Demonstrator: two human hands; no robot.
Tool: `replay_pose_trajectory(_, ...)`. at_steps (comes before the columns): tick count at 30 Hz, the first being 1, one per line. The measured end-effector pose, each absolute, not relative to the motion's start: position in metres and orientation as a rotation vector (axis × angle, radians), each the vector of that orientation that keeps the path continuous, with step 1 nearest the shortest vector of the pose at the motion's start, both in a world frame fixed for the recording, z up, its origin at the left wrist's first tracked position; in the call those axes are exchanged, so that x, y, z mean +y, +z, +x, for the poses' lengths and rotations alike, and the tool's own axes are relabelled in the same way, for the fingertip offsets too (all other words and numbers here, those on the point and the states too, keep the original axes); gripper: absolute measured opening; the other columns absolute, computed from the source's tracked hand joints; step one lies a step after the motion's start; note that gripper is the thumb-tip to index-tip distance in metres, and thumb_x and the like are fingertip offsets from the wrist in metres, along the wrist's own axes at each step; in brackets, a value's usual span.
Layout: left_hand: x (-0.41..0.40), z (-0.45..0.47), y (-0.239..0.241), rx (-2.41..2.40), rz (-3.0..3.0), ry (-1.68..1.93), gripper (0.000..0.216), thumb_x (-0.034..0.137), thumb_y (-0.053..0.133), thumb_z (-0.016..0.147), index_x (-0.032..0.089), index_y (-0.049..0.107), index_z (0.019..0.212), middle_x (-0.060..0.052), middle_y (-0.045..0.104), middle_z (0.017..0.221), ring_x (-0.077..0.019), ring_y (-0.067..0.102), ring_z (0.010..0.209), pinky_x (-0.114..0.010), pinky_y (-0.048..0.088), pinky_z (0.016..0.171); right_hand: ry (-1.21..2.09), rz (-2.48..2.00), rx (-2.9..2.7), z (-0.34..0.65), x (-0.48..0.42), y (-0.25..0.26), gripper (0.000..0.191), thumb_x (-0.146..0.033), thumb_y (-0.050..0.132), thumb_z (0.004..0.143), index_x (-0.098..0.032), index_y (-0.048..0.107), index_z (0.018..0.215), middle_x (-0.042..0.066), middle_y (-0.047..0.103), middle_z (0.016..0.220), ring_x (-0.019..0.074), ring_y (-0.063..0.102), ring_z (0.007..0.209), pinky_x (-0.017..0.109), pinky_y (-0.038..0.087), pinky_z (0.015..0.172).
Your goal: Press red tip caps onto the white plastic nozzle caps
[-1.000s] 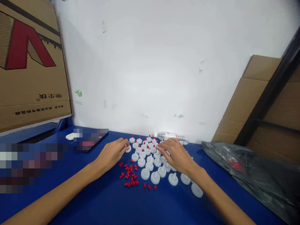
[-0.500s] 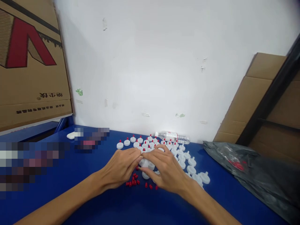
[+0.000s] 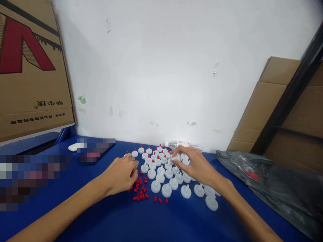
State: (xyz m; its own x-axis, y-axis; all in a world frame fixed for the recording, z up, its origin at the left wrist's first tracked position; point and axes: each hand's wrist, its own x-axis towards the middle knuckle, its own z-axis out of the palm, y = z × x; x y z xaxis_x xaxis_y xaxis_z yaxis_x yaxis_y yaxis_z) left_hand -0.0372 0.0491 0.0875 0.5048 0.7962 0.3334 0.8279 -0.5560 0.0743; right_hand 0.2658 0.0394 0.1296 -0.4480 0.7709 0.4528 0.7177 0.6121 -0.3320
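Many white plastic caps (image 3: 161, 190) stand on a blue table (image 3: 126, 222); those at the back carry red plugs (image 3: 141, 148). Loose red plugs (image 3: 140, 195) lie in a heap at the front left. My left hand (image 3: 121, 174) rests over that heap with its fingers curled, pinching a red plug at its fingertips. My right hand (image 3: 194, 164) hovers over the caps further back, fingers closed on a white cap (image 3: 176, 157).
A clear water bottle (image 3: 181, 145) lies by the white wall. A dark plastic bag (image 3: 272, 181) covers the table's right side. A phone (image 3: 97, 151) and a small white object (image 3: 73, 147) lie at the left. Cardboard boxes (image 3: 30, 74) stand left and right.
Half a second ago both hands met over one cap at the middle. They have parted: the left moved back to the red heap, the right went toward the back with a cap.
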Motion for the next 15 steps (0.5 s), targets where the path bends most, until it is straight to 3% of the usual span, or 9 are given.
replay_pose_trajectory(5,0.044,-0.031,0.086,-1.429,-2.623,-0.445,0.019,0.019,0.043,0.091,0.021,0.053,0.074,-0.005,0.063,0.08,-0.0241,0.057,0.08,-0.035,0.037,0.064,0.322,-1.13,-2.425,0.258,0.035,0.128,0.019,-0.046,0.067,0.094,-0.027,0.071,0.095,0.003,0.069,0.12,0.0251,0.06,0.115,0.041,0.045,0.099)
replay_pose_trajectory(10,0.051,-0.017,0.093,-1.467,-2.609,-0.642,0.031,0.03,0.033,0.104,0.023,0.063,0.104,-0.004,0.068,0.103,-0.0233,0.061,0.099,-0.036,0.045,0.077,0.293,-1.125,-2.5,0.253,0.04,0.117,0.022,-0.046,0.069,0.094,-0.025,0.076,0.094,0.004,0.073,0.098,0.0234,0.063,0.098,0.038,0.047,0.088)
replay_pose_trajectory(15,0.073,0.006,0.101,-1.499,-2.656,-0.594,0.026,0.039,0.049,0.1,0.023,0.068,0.108,-0.006,0.071,0.104,-0.0269,0.063,0.104,-0.036,0.045,0.077,0.316,-1.051,-2.452,0.249,0.044,0.108,0.021,-0.044,0.069,0.094,-0.025,0.077,0.09,0.0,0.075,0.09,0.0198,0.064,0.089,0.035,0.045,0.087)
